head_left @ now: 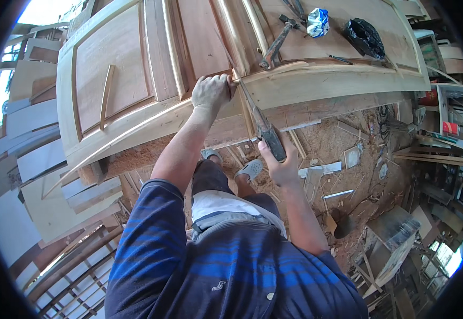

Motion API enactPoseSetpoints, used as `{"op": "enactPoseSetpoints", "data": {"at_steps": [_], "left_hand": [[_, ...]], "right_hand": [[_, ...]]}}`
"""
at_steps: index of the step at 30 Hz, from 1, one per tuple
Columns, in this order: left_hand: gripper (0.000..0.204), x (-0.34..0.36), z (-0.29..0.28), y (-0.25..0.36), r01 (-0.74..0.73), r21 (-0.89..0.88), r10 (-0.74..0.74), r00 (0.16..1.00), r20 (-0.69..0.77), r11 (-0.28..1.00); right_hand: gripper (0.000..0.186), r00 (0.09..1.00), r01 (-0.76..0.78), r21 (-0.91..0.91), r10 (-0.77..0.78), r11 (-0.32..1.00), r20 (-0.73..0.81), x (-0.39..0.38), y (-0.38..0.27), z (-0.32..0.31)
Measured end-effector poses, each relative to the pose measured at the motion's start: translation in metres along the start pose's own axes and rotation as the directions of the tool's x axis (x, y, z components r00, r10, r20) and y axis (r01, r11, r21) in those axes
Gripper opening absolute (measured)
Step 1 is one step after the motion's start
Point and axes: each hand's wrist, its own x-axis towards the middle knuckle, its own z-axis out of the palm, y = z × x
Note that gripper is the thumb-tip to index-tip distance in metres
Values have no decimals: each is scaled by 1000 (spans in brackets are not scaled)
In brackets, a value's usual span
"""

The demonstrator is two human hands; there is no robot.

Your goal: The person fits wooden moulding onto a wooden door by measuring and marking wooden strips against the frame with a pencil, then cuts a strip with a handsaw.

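Observation:
My left hand [214,93] is closed around a long thin wooden strip [130,126] near the front edge of a panelled wooden door [316,85]. One end of the strip hangs out past the door's left corner. In my right hand [283,164] is the dark handle of a handsaw [256,111]. Its narrow blade points up and away, crossing the door's edge just right of my left fingers. The blade appears to be at the strip; whether it has cut in, I cannot tell.
On the door lie a hammer [279,45], a white and blue packet [318,22], a black plastic bag [364,38] and a short loose strip [106,97]. Sawdust and offcuts cover the floor [316,146]. Stacked boards [37,159] stand left; a wooden stand [393,228] is at right.

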Motion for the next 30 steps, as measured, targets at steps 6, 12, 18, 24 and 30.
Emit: {"op": "enactPoseSetpoints", "data": {"at_steps": [6, 12, 18, 24, 30], "left_hand": [[40, -1, -4, 11, 1, 27, 0, 998, -59, 1000], [38, -4, 2, 4, -20, 47, 23, 998, -65, 999], [37, -8, 5, -4, -8, 44, 13, 992, -123, 999], [38, -3, -5, 9, -29, 22, 30, 998, -46, 999], [40, 0, 1, -7, -27, 44, 29, 998, -51, 999]], "right_hand": [[58, 997, 42, 30, -40, 999, -71, -134, 35, -48], [56, 998, 59, 3, -59, 998, 18, 2, 2, -6], [54, 994, -100, 35, 99, 994, 34, -36, -16, -8], [57, 985, 158, -132, -166, 979, -50, -107, 26, -42], [52, 998, 57, -67, -57, 996, -4, 34, -32, 16]]}}
